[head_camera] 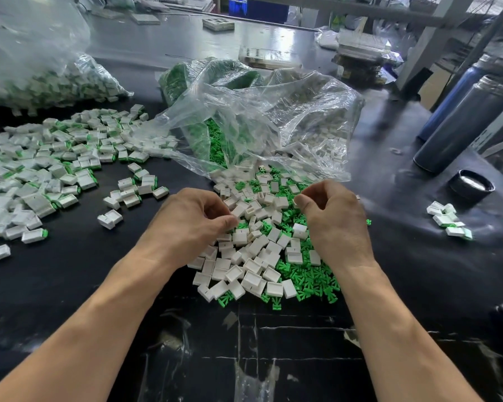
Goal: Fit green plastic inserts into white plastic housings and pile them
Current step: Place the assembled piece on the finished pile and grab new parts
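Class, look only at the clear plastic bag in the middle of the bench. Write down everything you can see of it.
The bag is thin, clear, crinkled film with glossy highlights. It lies slumped on the dark bench, its mouth open toward the person. Inside show green inserts on its left and white housings on its right; both spill from the mouth into a mixed heap. Neither hand touches it.
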Demonstrator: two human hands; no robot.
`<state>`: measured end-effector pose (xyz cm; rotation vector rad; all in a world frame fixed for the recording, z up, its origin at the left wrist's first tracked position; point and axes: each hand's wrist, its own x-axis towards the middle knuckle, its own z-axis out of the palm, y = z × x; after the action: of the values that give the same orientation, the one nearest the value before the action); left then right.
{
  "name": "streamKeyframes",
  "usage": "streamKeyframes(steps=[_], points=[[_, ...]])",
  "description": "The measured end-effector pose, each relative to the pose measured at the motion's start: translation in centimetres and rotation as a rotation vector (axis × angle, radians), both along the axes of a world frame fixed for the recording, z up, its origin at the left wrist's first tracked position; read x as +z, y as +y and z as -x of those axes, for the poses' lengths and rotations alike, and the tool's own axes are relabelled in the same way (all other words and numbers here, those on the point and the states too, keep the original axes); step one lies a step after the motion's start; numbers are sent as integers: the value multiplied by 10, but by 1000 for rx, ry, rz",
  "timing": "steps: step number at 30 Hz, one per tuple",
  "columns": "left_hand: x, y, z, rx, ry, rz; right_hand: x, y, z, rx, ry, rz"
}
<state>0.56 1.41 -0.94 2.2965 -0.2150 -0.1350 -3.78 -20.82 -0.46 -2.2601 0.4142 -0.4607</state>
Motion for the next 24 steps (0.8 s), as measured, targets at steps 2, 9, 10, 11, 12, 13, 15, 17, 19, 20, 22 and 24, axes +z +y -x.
streamKeyframes(steps=[2,9,10,11,12,13,15,17,19,20,22,24], points=[[2,1,1,17,-38,71,-2,2,2,42,-59,-139],[7,-1,3,50,-20,452,-4,10,3,115,-100,-392],[7,-2,3,48,-17,477,-4,12,3,127,-98,-416],[6,-3,4,43,-13,502,-4,13,3,136,-99,-437],[5,-5,4,35,-9,525,-3,15,4,141,-100,-445],[5,-7,5,25,-5,542,-3,15,4,145,-100,-442],[5,-10,6,15,23,595,-2,17,5,157,-108,-444],[6,-13,7,12,71,692,-1,20,6,174,-120,-482],[8,-14,8,12,124,796,0,22,7,185,-127,-524],[8,-15,8,9,142,832,1,23,7,193,-136,-552],[9,-17,9,9,167,870,2,24,8,208,-160,-599],[8,-18,10,22,182,883,2,25,9,217,-168,-634]])
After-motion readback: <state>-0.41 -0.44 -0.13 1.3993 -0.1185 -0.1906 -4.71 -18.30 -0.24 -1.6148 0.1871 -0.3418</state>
